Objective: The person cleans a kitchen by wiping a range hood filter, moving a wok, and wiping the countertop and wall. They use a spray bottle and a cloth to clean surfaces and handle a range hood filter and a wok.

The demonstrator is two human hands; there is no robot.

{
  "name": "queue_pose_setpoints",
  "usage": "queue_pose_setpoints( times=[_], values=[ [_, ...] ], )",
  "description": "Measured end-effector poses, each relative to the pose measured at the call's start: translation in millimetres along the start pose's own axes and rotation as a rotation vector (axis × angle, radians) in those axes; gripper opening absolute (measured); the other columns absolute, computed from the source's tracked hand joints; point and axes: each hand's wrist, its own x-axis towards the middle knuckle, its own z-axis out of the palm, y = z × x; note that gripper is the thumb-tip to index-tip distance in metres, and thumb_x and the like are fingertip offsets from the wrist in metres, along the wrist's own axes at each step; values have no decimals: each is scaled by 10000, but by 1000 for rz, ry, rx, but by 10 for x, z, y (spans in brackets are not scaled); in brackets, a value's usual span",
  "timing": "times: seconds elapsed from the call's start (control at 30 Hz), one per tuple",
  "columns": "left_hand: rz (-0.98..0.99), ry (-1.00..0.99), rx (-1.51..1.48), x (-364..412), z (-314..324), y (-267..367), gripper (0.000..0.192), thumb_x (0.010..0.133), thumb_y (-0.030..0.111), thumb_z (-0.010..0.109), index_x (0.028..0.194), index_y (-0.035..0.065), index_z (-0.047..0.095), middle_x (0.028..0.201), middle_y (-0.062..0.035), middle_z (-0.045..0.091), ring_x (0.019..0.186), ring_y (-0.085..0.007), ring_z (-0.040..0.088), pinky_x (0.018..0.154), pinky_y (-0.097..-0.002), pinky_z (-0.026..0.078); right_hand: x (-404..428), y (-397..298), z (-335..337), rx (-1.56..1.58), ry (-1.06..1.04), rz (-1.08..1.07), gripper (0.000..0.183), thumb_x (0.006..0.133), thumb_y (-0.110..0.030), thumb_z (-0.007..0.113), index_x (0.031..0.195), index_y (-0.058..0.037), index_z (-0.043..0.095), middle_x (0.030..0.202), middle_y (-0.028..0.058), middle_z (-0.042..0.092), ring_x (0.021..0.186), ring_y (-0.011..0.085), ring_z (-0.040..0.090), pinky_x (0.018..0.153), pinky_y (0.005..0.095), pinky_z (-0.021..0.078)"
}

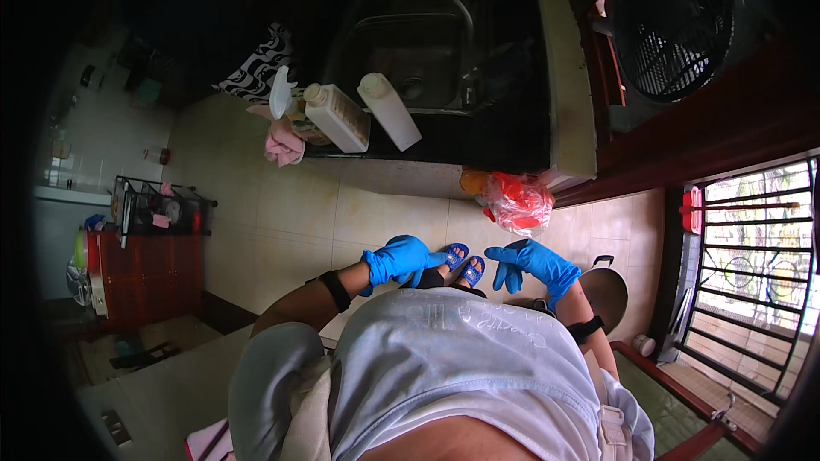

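Both hands wear blue rubber gloves and hang in front of my body, above the tiled floor. My left hand (402,260) has its fingers loosely bent, with nothing seen in it. My right hand (526,264) is apart from it, fingers spread and holding nothing visible. Ahead is a black countertop (493,141) with a metal sink (384,80) and a curved faucet (471,13). Along its near edge stand two white plastic bottles, one with a label (339,118) and one plain (391,112). Beside them are a white spray-bottle head (280,93) and a pink cloth (284,143).
Red and clear plastic bags (517,198) hang at the counter's front, near my right hand. A large pan (602,301) lies to the right, below a barred window (749,269). A fan (676,25) is upper right. Another person in dark clothing (186,6) stands upper left.
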Motion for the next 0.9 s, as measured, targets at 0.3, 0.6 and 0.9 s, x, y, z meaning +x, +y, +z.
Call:
queue_pose_setpoints(
  times=[0.3,0.6,0.9],
  values=[
    [-6,412,-983,-188,521,-297,540,934,477,534,700,6,655,565,-90,605,428,-171,543,467,-318,447,413,-340,437,-100,98,-174,365,908,-327,643,922,36,675,810,110,708,668,157,657,647,253,515],
    [-1,645,-976,-207,661,-1277,445,891,433,639,873,-11,644,690,-86,656,536,-142,631,539,-254,486,612,-987,1096,-216,96,-348,289,890,-234,679,954,46,648,811,99,679,700,144,646,645,263,510],
    [63,685,-1106,-1258,201,-2654,459,888,460,624,794,11,657,679,-72,646,568,-135,625,573,-265,491,1745,-1471,2869,-488,-231,-31,453,899,-393,634,991,49,667,889,131,700,742,161,664,723,285,523]
  ],
)
